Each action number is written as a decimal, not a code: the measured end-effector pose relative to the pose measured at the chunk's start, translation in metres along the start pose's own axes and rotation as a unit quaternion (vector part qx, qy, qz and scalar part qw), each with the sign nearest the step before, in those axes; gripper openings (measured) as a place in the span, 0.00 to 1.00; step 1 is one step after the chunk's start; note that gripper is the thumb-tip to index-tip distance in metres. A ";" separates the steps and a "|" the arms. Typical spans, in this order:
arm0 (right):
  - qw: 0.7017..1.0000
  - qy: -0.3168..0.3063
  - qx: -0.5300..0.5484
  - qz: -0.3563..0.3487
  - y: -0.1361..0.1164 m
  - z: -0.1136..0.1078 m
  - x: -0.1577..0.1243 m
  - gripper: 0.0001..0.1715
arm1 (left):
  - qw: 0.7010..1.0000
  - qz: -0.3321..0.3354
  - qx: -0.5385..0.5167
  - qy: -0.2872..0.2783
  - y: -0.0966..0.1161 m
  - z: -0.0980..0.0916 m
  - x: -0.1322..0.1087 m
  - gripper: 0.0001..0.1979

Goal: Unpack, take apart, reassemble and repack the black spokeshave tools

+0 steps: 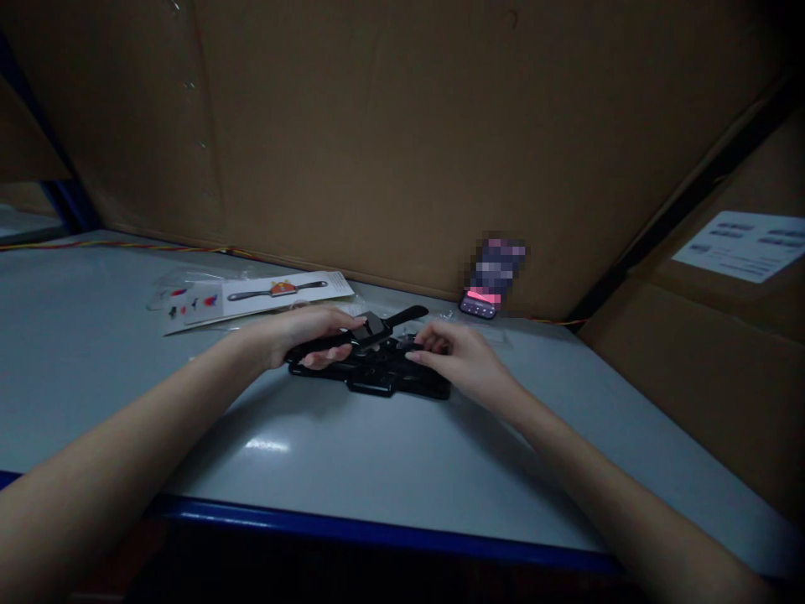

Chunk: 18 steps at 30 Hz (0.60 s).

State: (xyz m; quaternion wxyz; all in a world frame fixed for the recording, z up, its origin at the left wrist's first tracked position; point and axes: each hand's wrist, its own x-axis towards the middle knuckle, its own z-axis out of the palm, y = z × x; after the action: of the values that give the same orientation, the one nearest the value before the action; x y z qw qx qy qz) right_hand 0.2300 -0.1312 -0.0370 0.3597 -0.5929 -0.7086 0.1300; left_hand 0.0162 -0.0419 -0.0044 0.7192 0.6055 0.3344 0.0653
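Observation:
My left hand (pixel 318 334) is closed around one handle of a black spokeshave (pixel 407 316), thumb on its flat middle part, with the other handle pointing up to the right. Beneath it, several more black spokeshaves (pixel 371 387) lie in a pile on the table. My right hand (pixel 462 356) is at the right end of that pile, thumb and fingers drawn together in a pinch. Whatever is between those fingertips is too dark and small to make out.
Printed cards (pixel 283 292) with a spokeshave picture and clear plastic wrapping lie at the back left of the grey table (pixel 264 470). A phone (pixel 490 281) leans against the cardboard wall (pixel 352 151). Another labelled carton (pixel 723 335) stands at right. A blue edge (pixel 352 522) borders the front.

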 end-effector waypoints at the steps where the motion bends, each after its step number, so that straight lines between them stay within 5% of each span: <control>1: 1.000 0.020 0.013 -0.019 -0.004 -0.003 0.000 0.05 | 1.000 -0.006 0.008 -0.004 -0.001 0.001 0.001 0.13; 7: 0.990 0.083 0.019 -0.111 -0.025 -0.006 -0.004 0.06 | 0.993 -0.011 0.104 -0.060 -0.005 0.009 0.002 0.16; 18: 0.977 0.033 -0.034 -0.208 -0.034 -0.001 -0.007 0.05 | 0.974 -0.038 0.108 -0.197 -0.007 0.010 0.002 0.15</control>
State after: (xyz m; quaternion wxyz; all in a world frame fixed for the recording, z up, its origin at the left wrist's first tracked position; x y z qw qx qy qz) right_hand 0.2057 -0.1472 -0.0177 0.3820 -0.4482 -0.8081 0.0088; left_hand 0.0207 -0.0509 -0.0109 0.7030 0.6679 0.2137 -0.1191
